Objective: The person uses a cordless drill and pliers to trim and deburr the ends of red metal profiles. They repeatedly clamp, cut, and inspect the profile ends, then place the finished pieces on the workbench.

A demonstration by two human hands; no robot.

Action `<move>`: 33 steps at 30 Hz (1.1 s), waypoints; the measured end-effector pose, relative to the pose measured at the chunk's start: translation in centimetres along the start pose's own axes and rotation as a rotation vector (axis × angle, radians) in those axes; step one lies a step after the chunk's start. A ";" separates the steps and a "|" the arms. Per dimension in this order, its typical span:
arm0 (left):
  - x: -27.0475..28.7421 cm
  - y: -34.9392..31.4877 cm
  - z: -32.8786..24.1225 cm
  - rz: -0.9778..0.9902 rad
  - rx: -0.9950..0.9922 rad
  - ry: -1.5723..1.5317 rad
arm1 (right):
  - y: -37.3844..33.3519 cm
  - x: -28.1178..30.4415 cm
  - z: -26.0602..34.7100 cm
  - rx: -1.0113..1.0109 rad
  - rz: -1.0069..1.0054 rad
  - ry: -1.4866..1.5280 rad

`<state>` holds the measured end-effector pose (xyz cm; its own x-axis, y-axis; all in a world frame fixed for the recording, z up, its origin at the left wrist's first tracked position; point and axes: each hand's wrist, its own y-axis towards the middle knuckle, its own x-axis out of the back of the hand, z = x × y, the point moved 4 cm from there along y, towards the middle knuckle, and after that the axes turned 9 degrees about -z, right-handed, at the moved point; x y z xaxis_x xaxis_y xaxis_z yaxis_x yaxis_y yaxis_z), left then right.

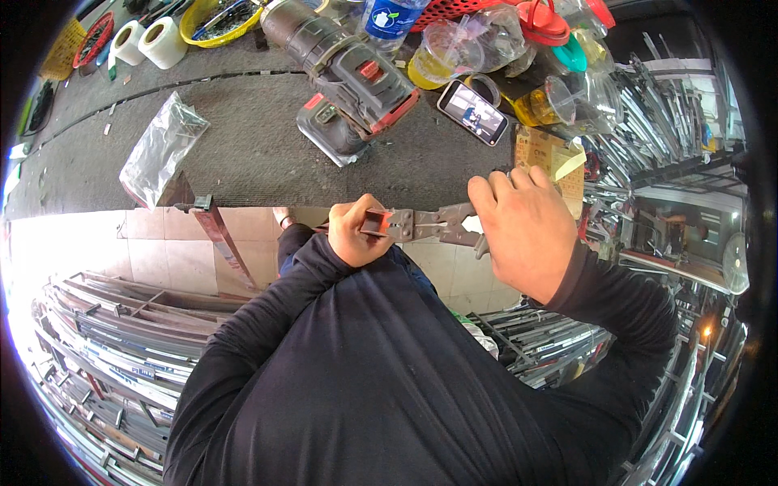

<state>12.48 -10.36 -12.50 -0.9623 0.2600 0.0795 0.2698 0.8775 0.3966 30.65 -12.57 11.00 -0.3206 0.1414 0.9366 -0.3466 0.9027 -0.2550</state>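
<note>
My left hand (354, 235) is closed around a short metal piece (376, 222) with an orange-red face, just in front of the bench edge. My right hand (527, 231) is wrapped round the handle end of a grey-brown, plier-like metal tool (442, 225). The tool lies level between my hands, its jaw end against the metal piece. My right palm hides most of its handles, and my left fingers cover part of the piece.
On the dark bench mat (251, 138) lie a cordless drill (348, 73), a phone (473, 112), a clear plastic bag (164, 146) and a cardboard piece (551, 162). Cups and a water bottle (391, 20) stand behind. Racks of metal profiles (121, 356) flank me.
</note>
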 end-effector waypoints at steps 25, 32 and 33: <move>0.3 0.0 1.2 0.003 -0.021 -0.089 | 3.9 4.0 1.8 0.036 0.206 -0.235; 2.3 -0.1 1.0 -0.058 0.024 -0.019 | 4.1 3.1 1.8 0.057 0.027 -0.105; 2.5 0.1 0.9 -0.069 0.021 -0.018 | 3.9 2.6 1.5 0.061 -0.042 -0.064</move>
<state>10.11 -9.26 -13.08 -0.9779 0.2058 0.0363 0.2039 0.9016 0.3815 27.14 -9.30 12.12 -0.3591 0.0757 0.9302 -0.4135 0.8806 -0.2313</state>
